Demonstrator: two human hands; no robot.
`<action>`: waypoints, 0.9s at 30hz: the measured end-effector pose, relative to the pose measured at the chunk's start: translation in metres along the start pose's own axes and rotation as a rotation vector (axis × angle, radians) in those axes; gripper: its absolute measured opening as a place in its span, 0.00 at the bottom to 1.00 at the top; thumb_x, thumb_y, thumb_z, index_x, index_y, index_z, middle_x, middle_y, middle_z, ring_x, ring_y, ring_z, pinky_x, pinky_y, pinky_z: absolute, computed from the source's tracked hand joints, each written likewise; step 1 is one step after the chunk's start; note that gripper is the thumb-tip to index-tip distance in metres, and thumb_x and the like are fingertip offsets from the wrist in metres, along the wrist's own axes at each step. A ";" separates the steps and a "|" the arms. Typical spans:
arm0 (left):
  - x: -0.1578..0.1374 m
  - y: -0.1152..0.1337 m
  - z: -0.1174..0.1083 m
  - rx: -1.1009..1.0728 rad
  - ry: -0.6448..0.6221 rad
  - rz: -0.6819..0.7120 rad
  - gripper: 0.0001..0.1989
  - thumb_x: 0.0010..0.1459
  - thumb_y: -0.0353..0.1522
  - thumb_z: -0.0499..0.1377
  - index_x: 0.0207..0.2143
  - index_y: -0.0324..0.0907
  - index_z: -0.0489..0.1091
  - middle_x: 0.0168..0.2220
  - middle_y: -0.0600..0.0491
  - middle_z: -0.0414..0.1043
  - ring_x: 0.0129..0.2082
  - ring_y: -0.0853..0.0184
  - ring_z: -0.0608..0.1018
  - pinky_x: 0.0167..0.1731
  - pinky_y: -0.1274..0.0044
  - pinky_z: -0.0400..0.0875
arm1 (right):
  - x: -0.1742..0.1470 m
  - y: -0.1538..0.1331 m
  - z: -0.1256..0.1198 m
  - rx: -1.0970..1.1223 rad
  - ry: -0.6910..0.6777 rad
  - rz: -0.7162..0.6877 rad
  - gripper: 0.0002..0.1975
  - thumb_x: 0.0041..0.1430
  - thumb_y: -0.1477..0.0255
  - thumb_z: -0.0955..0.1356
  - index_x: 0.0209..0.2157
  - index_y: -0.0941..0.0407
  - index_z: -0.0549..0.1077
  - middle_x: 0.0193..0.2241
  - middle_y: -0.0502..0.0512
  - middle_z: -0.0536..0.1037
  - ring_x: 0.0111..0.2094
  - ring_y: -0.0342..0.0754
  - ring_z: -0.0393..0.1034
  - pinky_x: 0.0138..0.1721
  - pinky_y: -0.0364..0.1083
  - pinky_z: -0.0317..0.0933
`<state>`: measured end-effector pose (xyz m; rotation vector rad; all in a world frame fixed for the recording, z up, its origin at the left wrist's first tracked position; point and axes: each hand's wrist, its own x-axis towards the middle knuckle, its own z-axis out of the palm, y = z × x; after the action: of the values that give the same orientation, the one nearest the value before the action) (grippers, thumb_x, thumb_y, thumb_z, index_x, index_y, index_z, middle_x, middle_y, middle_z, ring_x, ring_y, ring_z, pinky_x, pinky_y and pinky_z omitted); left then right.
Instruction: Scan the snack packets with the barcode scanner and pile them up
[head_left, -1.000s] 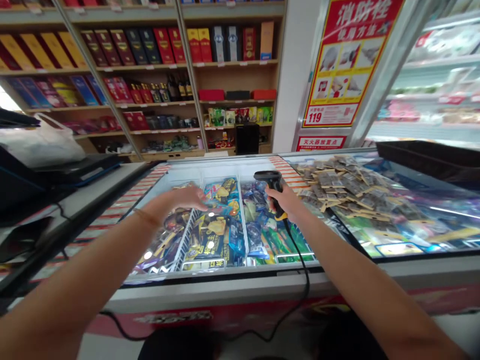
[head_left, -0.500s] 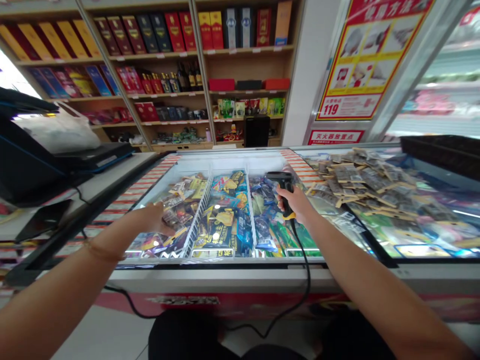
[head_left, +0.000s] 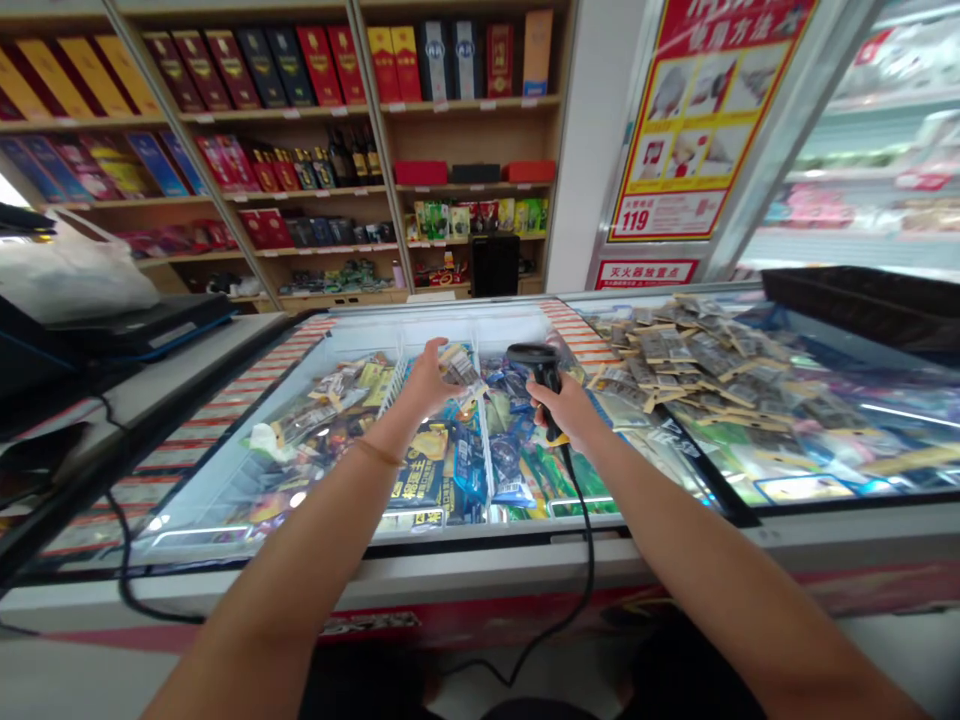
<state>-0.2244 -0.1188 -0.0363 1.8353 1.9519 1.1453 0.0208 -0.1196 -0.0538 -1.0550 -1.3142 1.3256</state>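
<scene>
My right hand [head_left: 566, 405] is wrapped round the handle of a black barcode scanner [head_left: 534, 356], its head facing left and its cable hanging down. To its left, my left hand [head_left: 431, 380] pinches a small packet [head_left: 459, 365] between thumb and fingers, its printed side towards the scanner. Both hands are above a chest freezer [head_left: 510, 545] with white wire dividers. Blue and yellow packs [head_left: 424, 470] lie in its middle compartment, partly hidden by my left arm. Mixed packets [head_left: 330, 385] fill the left one, and blue and green packs [head_left: 510, 460] the right one.
A heap of small packets [head_left: 697, 350] lies on the glass to the right, with a dark tray [head_left: 862, 305] behind it. On the left counter stand black equipment [head_left: 142, 335] and a white plastic bag [head_left: 75, 265]. The scanner cable [head_left: 589, 540] loops in front of the freezer.
My left hand has moved right and up from the left compartment, and a small packet now shows in its fingers near the scanner. My right hand still grips the scanner. The view has shifted slightly.
</scene>
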 end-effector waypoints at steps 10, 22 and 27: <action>0.029 -0.025 0.051 -0.548 0.147 -0.229 0.14 0.44 0.32 0.65 0.35 0.43 0.67 0.29 0.56 0.71 0.30 0.66 0.77 0.33 0.74 0.73 | -0.002 0.003 0.005 -0.041 -0.059 0.027 0.11 0.55 0.69 0.72 0.37 0.55 0.66 0.19 0.41 0.70 0.13 0.40 0.65 0.13 0.39 0.56; 0.025 -0.039 0.050 -0.611 0.124 -0.239 0.18 0.49 0.31 0.60 0.45 0.43 0.71 0.35 0.53 0.74 0.32 0.67 0.77 0.31 0.75 0.76 | -0.020 0.001 0.014 -0.139 -0.183 0.031 0.12 0.54 0.69 0.74 0.35 0.54 0.68 0.19 0.43 0.70 0.13 0.39 0.64 0.15 0.39 0.58; 0.025 -0.039 0.050 -0.580 0.111 -0.235 0.18 0.51 0.30 0.60 0.47 0.42 0.71 0.35 0.53 0.74 0.31 0.68 0.76 0.32 0.76 0.75 | -0.016 0.006 0.011 -0.132 -0.184 0.030 0.11 0.55 0.68 0.73 0.36 0.54 0.69 0.19 0.44 0.71 0.13 0.40 0.65 0.15 0.39 0.59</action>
<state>-0.2263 -0.0735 -0.0874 1.2341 1.5946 1.5481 0.0120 -0.1375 -0.0603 -1.0647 -1.5455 1.4003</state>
